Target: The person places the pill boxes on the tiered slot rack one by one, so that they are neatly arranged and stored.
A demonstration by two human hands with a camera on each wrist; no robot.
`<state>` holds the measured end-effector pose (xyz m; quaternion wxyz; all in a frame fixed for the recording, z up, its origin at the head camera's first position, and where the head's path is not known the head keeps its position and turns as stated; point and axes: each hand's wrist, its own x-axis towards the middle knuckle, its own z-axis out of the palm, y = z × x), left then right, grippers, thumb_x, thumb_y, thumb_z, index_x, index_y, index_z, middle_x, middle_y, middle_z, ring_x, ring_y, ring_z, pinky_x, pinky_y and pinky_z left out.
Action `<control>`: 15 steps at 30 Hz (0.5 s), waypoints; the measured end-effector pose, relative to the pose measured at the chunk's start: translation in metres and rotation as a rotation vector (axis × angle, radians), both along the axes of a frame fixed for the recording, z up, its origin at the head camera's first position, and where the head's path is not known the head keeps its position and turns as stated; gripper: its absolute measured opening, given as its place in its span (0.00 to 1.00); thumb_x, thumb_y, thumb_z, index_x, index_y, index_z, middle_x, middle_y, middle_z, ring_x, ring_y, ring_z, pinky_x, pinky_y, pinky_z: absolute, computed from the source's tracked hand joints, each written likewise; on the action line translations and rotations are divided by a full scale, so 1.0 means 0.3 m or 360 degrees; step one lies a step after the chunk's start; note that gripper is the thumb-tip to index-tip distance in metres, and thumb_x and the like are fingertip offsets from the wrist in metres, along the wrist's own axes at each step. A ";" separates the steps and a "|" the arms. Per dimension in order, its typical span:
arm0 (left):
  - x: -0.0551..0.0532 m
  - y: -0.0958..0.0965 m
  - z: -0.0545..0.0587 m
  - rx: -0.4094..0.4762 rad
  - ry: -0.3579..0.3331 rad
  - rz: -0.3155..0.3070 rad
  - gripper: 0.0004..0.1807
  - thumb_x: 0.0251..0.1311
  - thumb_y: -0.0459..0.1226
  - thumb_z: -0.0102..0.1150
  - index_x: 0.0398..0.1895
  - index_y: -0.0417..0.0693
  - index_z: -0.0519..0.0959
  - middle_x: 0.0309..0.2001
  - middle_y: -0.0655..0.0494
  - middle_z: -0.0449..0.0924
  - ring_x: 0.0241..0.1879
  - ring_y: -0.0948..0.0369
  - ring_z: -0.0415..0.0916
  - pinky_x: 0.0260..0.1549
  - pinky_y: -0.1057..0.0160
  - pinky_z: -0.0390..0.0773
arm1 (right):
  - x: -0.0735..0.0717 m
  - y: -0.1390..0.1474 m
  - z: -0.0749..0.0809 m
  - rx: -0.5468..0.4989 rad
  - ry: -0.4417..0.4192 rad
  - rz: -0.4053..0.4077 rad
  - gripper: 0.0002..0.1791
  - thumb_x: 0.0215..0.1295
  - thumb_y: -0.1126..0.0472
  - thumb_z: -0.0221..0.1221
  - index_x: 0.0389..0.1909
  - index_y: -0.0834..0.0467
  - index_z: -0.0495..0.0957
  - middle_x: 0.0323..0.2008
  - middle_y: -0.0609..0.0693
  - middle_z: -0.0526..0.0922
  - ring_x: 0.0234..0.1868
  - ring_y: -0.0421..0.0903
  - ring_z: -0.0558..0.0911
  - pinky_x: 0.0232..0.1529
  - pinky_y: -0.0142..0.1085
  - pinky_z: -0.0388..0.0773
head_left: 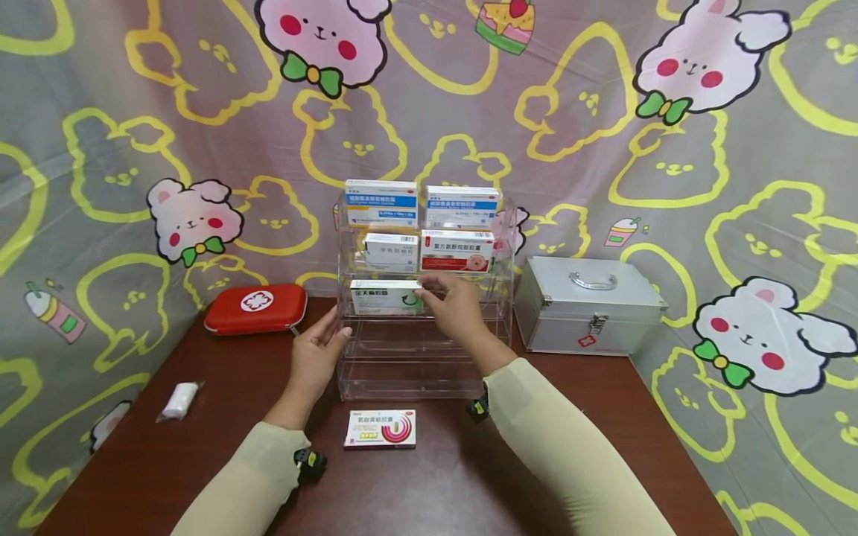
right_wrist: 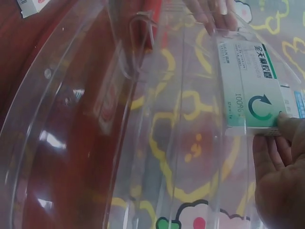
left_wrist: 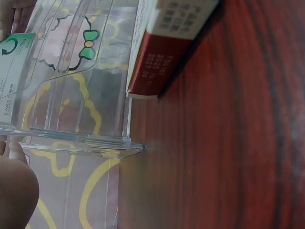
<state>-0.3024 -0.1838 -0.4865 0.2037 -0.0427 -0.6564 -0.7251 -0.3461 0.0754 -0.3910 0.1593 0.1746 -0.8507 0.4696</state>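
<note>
A clear tiered display rack stands on the table. My right hand pinches the right end of a white-and-green medicine box on the rack's third tier from the top; in the right wrist view the thumb lies on its front, by the green arrow. At the rack's left edge, my left hand grips the side panel, thumb toward the front and fingers partly hidden behind. Above stand a white medicine box and a red-and-white one, then two blue-and-white boxes on the top tier.
A pink-and-white medicine box lies on the table before the rack. To the left are a red first-aid case and a small wrapped white roll. A silver metal case stands right of the rack, and a patterned cloth hangs behind.
</note>
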 end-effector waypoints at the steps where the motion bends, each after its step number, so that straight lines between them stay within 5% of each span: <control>1: 0.000 0.001 0.001 0.0004 -0.0003 0.0001 0.31 0.70 0.23 0.67 0.75 0.33 0.75 0.73 0.36 0.75 0.73 0.50 0.75 0.64 0.71 0.79 | 0.000 -0.003 -0.002 0.0006 -0.0006 0.0005 0.15 0.75 0.59 0.70 0.58 0.58 0.88 0.53 0.54 0.93 0.53 0.51 0.92 0.52 0.44 0.92; 15: 0.007 -0.002 0.005 0.0004 -0.0028 -0.0033 0.31 0.71 0.24 0.67 0.76 0.36 0.75 0.74 0.39 0.76 0.72 0.56 0.76 0.61 0.76 0.81 | -0.011 0.007 -0.032 -0.0059 -0.0044 0.0034 0.18 0.75 0.59 0.70 0.61 0.58 0.87 0.56 0.55 0.92 0.57 0.51 0.91 0.57 0.44 0.91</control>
